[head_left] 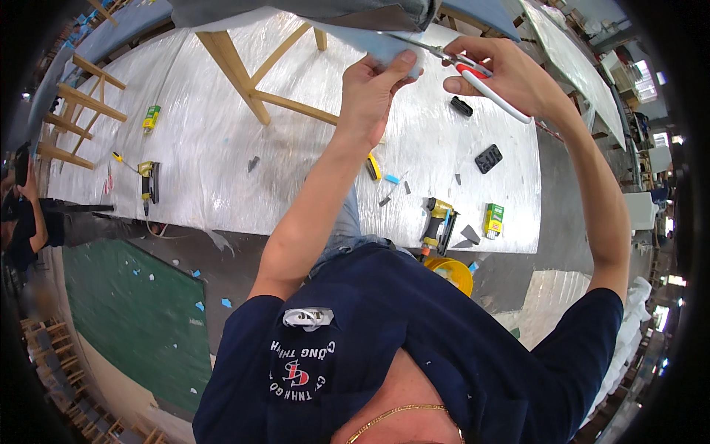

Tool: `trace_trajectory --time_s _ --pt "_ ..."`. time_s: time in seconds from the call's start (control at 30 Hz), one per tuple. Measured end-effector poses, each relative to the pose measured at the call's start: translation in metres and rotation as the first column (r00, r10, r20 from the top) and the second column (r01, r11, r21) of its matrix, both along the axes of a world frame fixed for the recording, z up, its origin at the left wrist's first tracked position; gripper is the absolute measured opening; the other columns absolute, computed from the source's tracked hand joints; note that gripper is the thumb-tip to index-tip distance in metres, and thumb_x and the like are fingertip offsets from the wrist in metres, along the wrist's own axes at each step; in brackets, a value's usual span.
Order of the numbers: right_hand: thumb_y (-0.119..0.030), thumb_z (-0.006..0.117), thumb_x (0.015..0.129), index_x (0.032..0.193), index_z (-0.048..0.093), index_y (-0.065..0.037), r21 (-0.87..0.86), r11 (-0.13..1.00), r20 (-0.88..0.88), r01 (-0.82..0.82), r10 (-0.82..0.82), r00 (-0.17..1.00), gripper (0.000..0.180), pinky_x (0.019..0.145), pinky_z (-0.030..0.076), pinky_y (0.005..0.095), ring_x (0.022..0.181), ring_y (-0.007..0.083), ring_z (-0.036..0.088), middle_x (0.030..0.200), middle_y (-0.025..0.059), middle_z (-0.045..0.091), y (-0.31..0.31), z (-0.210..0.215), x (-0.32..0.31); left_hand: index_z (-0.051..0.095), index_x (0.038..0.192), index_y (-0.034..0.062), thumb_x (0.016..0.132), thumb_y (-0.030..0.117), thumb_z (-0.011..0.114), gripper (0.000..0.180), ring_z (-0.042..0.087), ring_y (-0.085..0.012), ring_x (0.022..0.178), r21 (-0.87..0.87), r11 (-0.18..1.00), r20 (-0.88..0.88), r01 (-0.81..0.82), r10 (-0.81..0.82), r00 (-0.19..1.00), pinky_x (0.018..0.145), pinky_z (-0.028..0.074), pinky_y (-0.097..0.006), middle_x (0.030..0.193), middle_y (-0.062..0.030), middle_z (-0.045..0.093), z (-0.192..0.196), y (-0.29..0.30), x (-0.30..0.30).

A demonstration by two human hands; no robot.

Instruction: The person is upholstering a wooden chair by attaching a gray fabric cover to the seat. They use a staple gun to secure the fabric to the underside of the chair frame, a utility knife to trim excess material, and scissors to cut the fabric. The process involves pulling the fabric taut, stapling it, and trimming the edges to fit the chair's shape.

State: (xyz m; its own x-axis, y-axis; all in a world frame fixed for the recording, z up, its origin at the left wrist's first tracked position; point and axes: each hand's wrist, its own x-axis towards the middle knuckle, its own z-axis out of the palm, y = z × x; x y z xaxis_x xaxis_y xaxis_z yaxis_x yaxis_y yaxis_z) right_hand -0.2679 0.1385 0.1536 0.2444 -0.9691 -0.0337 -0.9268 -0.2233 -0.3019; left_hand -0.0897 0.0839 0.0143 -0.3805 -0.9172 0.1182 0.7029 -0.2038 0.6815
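Overhead, left hand [370, 92] pinching limp, light blue fabric [384, 46] at its edge; right hand [510, 74] clamped on scissors [462, 65].

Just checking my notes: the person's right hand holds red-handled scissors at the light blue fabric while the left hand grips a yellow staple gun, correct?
Not quite. In the head view the left hand pinches the light blue fabric; the yellow staple gun lies on the table. The right hand does hold the scissors.
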Motion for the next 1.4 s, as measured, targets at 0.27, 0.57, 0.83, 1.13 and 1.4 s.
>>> trace_trajectory --time_s 0.27,0.57,0.83,1.13,1.4 --pt "-0.053 0.078 0.08 0.118 0.067 -0.003 -0.031 0.999 -0.024 0.029 -0.03 0.999 0.064 0.079 0.053 0.0373 0.085 0.0219 0.065 0.099 0.0117 0.07 0.001 -0.001 0.0 0.065 0.11 -0.0064 0.085 0.019 0.08 0.039 0.067 -0.0177 0.092 -0.017 0.999 0.057 -0.033 0.034 0.998 0.085 0.055 -0.033 0.102 -0.0115 0.07 -0.004 -0.002 -0.003" --pt "-0.054 0.079 0.078 0.117 0.069 -0.004 -0.082 0.996 -0.007 0.026 -0.027 1.0 0.064 0.082 0.054 0.0399 0.09 0.0292 0.069 0.099 0.017 0.071 -0.003 -0.006 -0.001 0.063 0.111 -0.0064 0.086 0.013 0.078 0.035 0.067 -0.0175 0.095 -0.045 0.998 0.067 -0.034 0.037 0.997 0.086 0.056 -0.031 0.104 -0.0122 0.069 -0.008 -0.004 -0.005" --pt "-0.049 0.081 0.079 0.117 0.067 -0.001 -0.066 0.997 0.025 0.039 -0.037 0.999 0.061 0.076 0.053 0.0368 0.085 0.0195 0.065 0.1 0.0113 0.071 -0.003 -0.008 0.001 0.066 0.108 -0.0051 0.085 0.018 0.08 0.035 0.066 -0.0152 0.089 -0.054 0.998 0.066 -0.041 0.045 0.997 0.085 0.055 -0.032 0.099 -0.0104 0.071 -0.009 -0.004 -0.004" --pt "-0.032 0.084 0.08 0.118 0.069 -0.004 0.143 0.951 0.233 0.273 -0.301 0.925 0.049 0.052 0.04 0.0251 0.06 0.0051 0.049 0.072 -0.0033 0.059 0.065 -0.058 -0.054 0.044 0.143 -0.0011 0.096 0.033 0.066 0.062 0.062 -0.0191 0.105 -0.217 0.931 0.285 -0.293 0.348 0.893 0.096 0.049 -0.034 0.121 -0.0114 0.064 -0.03 -0.029 0.061" --pt "-0.024 0.077 0.089 0.121 0.066 -0.002 0.342 0.789 0.723 0.511 -0.568 0.393 0.041 0.041 0.032 0.0214 0.046 0.0029 0.044 0.064 -0.0042 0.052 0.15 -0.197 -0.083 0.029 0.148 0.0 0.101 0.051 0.051 0.073 0.041 -0.0232 0.136 -0.226 0.903 -0.259 -0.366 0.307 0.916 0.116 0.03 -0.038 0.148 -0.0083 0.043 0.018 -0.126 0.034"
